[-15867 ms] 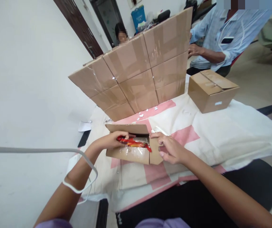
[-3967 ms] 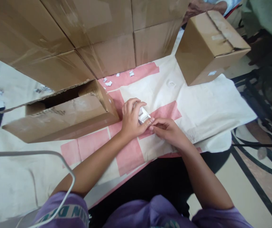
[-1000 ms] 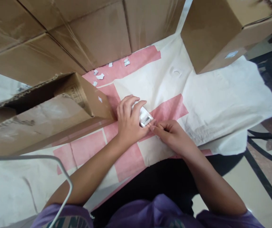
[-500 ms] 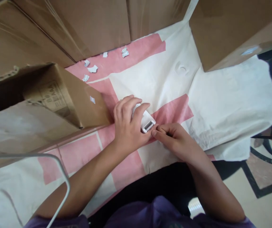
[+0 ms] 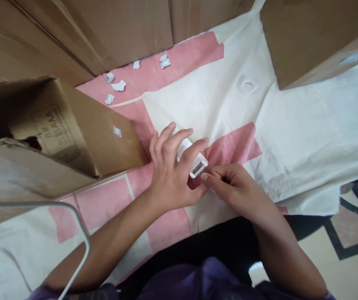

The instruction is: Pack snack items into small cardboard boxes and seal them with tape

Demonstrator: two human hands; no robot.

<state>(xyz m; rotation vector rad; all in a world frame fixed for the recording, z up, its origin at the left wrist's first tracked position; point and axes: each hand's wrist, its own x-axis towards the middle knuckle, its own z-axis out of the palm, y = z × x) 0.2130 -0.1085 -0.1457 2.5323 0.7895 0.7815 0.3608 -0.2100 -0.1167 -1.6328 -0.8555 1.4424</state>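
A small white device (image 5: 199, 164) with a dark slot in its near end sits beneath the curved, parted fingers of my left hand (image 5: 173, 171), which steadies it. Part of its body is hidden behind those fingers. The left thumb stands off the device and meets the fingertips of my right hand (image 5: 233, 183). Those right fingers are closed in a pinch just beside the device's near end. Whatever lies in the pinch is hidden or too small to name.
An open cardboard box (image 5: 104, 129) stands close on the left. Large cartons (image 5: 129, 29) line the back, and another carton (image 5: 310, 37) is at far right. White paper scraps (image 5: 118, 86) lie on the pink-and-white cloth (image 5: 194, 96). A grey metal rod (image 5: 85, 237) bends across lower left.
My left thumb has shifted down, away from the device's edge, and the left fingers are more spread and raised. My right hand stays pinched beside it. The view has shifted slightly.
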